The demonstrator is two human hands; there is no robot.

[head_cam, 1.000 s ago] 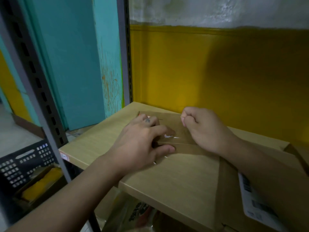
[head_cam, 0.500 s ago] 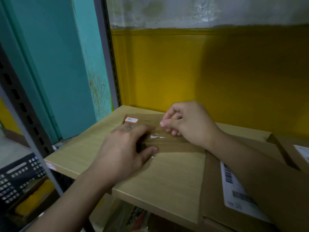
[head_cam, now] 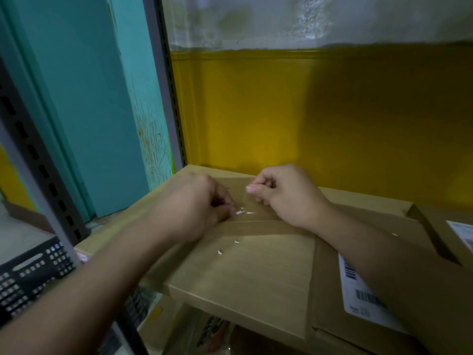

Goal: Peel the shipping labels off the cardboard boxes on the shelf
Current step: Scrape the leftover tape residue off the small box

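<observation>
At the back left of the pale wood-grain shelf board (head_cam: 243,278), a flat brown cardboard box (head_cam: 247,201) lies under both hands. On its top, small white torn label scraps (head_cam: 243,212) stick between the two hands, and two more white flecks (head_cam: 220,251) lie on the board just in front of it.

The left hand (head_cam: 189,203) rests on the box's left part, back turned up, with its fingers bent under and their tips down on the cardboard just beside the scraps. Whether they pinch anything I cannot tell.

The right hand (head_cam: 284,196) sits over the box's right part, fingers curled in and the thumb tip pressed against the forefinger, raised slightly off the surface. Whether a scrap sits between them I cannot tell.

To the right a larger brown cardboard box (head_cam: 325,278) carries a white shipping label with black barcodes (head_cam: 358,290), partly covered by the right forearm. Beyond it, at the far right, another brown box (head_cam: 435,226) shows the corner of a white label (head_cam: 462,231).

A yellow painted wall (head_cam: 307,111) stands behind the shelf, a grey slotted metal upright (head_cam: 163,98) at its left corner, and a black plastic crate (head_cam: 30,275) sits low at the left.
</observation>
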